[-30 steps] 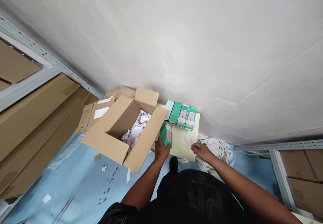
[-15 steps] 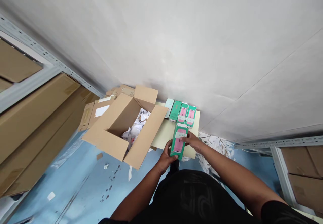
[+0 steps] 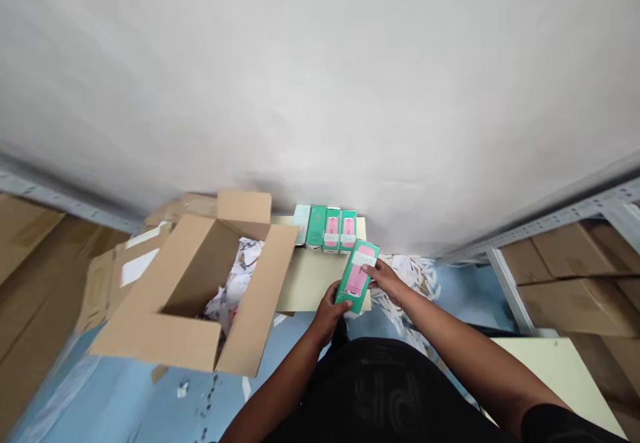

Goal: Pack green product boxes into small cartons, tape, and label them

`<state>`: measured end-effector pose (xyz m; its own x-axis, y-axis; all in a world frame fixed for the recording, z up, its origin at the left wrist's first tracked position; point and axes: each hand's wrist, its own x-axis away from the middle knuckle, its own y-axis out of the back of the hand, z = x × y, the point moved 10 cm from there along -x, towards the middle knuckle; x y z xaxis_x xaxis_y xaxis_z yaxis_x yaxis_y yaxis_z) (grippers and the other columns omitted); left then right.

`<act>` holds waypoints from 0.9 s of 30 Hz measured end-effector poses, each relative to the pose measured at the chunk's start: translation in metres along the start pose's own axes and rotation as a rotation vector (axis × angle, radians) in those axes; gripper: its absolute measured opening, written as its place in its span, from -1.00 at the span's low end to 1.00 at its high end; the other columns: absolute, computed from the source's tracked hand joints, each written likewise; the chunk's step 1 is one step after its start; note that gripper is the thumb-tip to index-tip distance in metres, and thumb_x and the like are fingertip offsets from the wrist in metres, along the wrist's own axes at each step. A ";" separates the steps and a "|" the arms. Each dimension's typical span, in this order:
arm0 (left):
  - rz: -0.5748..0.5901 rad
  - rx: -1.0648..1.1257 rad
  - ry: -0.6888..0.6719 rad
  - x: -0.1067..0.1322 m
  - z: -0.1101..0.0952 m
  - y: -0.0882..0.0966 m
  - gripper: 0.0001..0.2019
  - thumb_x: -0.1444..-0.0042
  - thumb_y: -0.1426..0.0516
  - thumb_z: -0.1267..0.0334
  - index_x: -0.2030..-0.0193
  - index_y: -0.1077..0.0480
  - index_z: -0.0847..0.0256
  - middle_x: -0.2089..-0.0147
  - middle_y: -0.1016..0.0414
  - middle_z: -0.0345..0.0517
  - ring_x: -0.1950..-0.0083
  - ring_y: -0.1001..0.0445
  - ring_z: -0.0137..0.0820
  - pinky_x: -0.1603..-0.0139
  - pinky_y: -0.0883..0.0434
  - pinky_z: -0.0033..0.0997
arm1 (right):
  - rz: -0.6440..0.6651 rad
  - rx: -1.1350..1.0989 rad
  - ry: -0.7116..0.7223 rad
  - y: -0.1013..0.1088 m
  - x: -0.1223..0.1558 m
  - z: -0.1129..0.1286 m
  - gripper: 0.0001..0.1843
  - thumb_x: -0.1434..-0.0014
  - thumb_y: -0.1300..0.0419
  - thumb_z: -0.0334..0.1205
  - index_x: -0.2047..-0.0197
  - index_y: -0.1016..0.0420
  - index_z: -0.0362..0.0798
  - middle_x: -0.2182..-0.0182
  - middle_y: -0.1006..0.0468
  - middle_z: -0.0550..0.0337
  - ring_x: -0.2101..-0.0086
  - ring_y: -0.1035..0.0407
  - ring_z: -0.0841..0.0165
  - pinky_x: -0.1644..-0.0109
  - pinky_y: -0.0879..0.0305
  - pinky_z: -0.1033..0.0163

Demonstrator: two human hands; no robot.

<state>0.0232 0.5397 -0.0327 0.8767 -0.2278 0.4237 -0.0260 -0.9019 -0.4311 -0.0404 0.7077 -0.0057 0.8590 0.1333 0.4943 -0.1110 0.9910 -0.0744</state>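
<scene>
Between my hands is a green box with a pink front and a pale label band (image 3: 358,276), tilted to the right. My left hand (image 3: 329,310) is closed round its lower left side, the thumb across the bottom corner. My right hand (image 3: 386,280) grips the right edge, thumb on the front. Beyond it, a row of similar boxes stands against the wall on a pale yellow tabletop (image 3: 310,283): a pale mint box (image 3: 301,223), a plain green box (image 3: 316,226) and two pink-fronted boxes (image 3: 332,228).
Left of the table stands an open cardboard carton (image 3: 185,336) holding crumpled paper (image 3: 237,276). Flattened cardboard (image 3: 103,283) leans behind it. Shredded paper (image 3: 410,273) lies on the blue floor to the right. Shelves with brown boxes (image 3: 575,303) flank both sides; another pale tabletop (image 3: 545,363) is at lower right.
My view has swung to the right, so the carton and the row of boxes sit further left. The held box has tipped from nearly upright to leaning right; both hands keep hold of it.
</scene>
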 end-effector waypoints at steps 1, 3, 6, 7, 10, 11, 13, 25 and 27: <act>0.028 -0.028 0.012 -0.003 0.000 -0.009 -0.28 0.10 -0.43 0.08 -0.22 -0.39 0.18 -0.14 -0.54 0.06 -0.10 -0.51 -0.14 -0.09 -0.45 -0.23 | -0.035 -0.030 -0.029 0.013 0.007 -0.006 -0.44 -0.11 -0.35 0.24 -0.03 -0.46 0.05 0.11 -0.62 0.11 0.21 -0.52 0.24 0.24 -0.46 0.20; 0.093 -0.082 0.059 -0.010 0.005 -0.028 -0.27 0.09 -0.43 0.02 -0.22 -0.38 0.20 -0.10 -0.55 0.06 -0.05 -0.53 -0.15 -0.03 -0.48 -0.24 | -0.104 -0.086 -0.057 0.038 0.026 -0.017 -0.43 -0.15 -0.30 0.29 -0.03 -0.46 0.04 0.11 -0.62 0.10 0.27 -0.52 0.28 0.24 -0.46 0.20; 0.198 -0.187 0.161 -0.018 0.019 -0.062 -0.20 0.13 -0.43 -0.05 -0.24 -0.37 0.21 -0.07 -0.56 0.08 0.04 -0.54 -0.16 0.10 -0.51 -0.25 | -0.223 -0.170 -0.031 0.074 0.061 -0.033 -0.42 -0.18 -0.26 0.31 -0.06 -0.45 0.06 0.12 -0.62 0.11 0.28 -0.52 0.29 0.23 -0.47 0.19; 0.235 -0.220 0.193 -0.019 0.025 -0.075 -0.19 0.14 -0.43 -0.06 -0.25 -0.38 0.22 -0.05 -0.56 0.09 0.06 -0.54 -0.17 0.12 -0.51 -0.25 | -0.273 -0.200 -0.012 0.087 0.074 -0.037 -0.42 -0.17 -0.27 0.31 -0.07 -0.44 0.07 0.13 -0.61 0.12 0.28 -0.52 0.28 0.23 -0.48 0.19; 0.382 -0.288 0.276 -0.017 0.044 -0.122 -0.18 0.14 -0.43 -0.04 -0.27 -0.38 0.22 -0.03 -0.57 0.08 0.10 -0.55 -0.19 0.15 -0.51 -0.26 | -0.439 -0.296 0.044 0.130 0.116 -0.050 -0.41 -0.15 -0.30 0.29 -0.09 -0.41 0.10 0.14 -0.61 0.14 0.26 -0.52 0.26 0.23 -0.50 0.19; 0.433 -0.310 0.296 -0.014 0.052 -0.138 -0.19 0.14 -0.43 -0.02 -0.27 -0.39 0.21 -0.02 -0.58 0.07 0.11 -0.55 -0.20 0.15 -0.50 -0.26 | -0.502 -0.334 0.061 0.146 0.131 -0.055 -0.41 -0.14 -0.30 0.28 -0.09 -0.40 0.11 0.15 -0.61 0.14 0.25 -0.52 0.25 0.23 -0.50 0.18; 0.527 -0.363 0.327 -0.005 0.067 -0.172 -0.22 0.14 -0.43 0.01 -0.25 -0.42 0.19 0.00 -0.59 0.03 0.13 -0.55 -0.23 0.16 -0.50 -0.28 | -0.639 -0.419 0.096 0.181 0.165 -0.065 -0.42 -0.14 -0.30 0.26 -0.09 -0.37 0.12 0.14 -0.60 0.13 0.23 -0.52 0.23 0.24 -0.51 0.17; 0.721 -0.644 0.356 0.073 0.169 -0.351 -0.38 0.02 -0.31 0.00 -0.19 -0.40 0.14 -0.10 -0.57 0.03 0.03 -0.59 -0.21 0.08 -0.52 -0.27 | -0.844 -0.731 0.188 0.309 0.384 -0.181 -0.56 -0.16 -0.31 0.11 -0.03 -0.45 0.09 0.14 -0.65 0.10 0.18 -0.55 0.19 0.09 -0.53 0.08; 0.679 -0.689 0.278 0.073 0.174 -0.379 -0.36 -0.04 -0.26 -0.02 -0.25 -0.31 0.11 -0.14 -0.54 0.03 0.04 -0.59 -0.23 0.11 -0.53 -0.27 | -0.767 -0.765 0.169 0.307 0.404 -0.205 -0.55 -0.15 -0.32 0.10 -0.02 -0.45 0.08 0.08 -0.64 0.07 0.16 -0.57 0.19 0.05 -0.51 0.08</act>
<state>0.1806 0.9292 0.0232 0.4324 -0.7704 0.4684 -0.8278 -0.5452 -0.1324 0.3748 1.0644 -0.0069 0.6316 -0.5771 0.5177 0.7714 0.5349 -0.3448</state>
